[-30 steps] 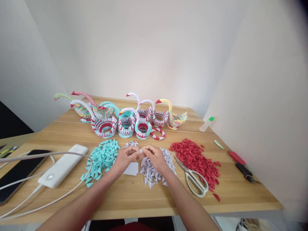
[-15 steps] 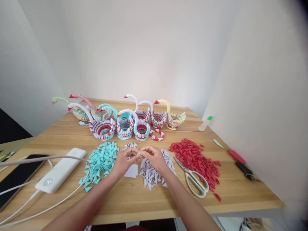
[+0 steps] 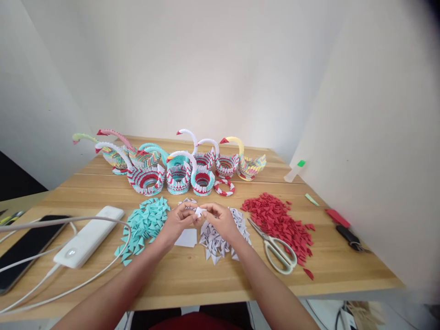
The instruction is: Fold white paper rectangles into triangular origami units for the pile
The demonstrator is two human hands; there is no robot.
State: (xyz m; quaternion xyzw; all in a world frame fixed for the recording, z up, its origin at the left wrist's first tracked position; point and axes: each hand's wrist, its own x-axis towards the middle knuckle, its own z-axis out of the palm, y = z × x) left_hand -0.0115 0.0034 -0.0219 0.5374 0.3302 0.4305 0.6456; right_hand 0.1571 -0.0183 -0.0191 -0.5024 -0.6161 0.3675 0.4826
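A small white piece of folded paper is pinched between my two hands above the middle of the table. The fingertips of my left hand close on its left side. Thumb and fingers of my right hand grip its right side. White paper slips lie flat just below my left hand. A pile of white folded paper triangles spreads under and beside my right hand, and a smaller white heap shows partly behind my left fingers. Turquoise paper triangles are heaped left of my left hand.
Several paper swans stand in rows at the back, with a red-and-white paper ring before them. Red triangles and scissors lie right. A white power bank, cables and a phone occupy the left. A green-capped bottle rests by the wall.
My fingers have shifted around the small white paper, and more of it now shows between them. The view has tilted slightly. The piles and swans stay in place.
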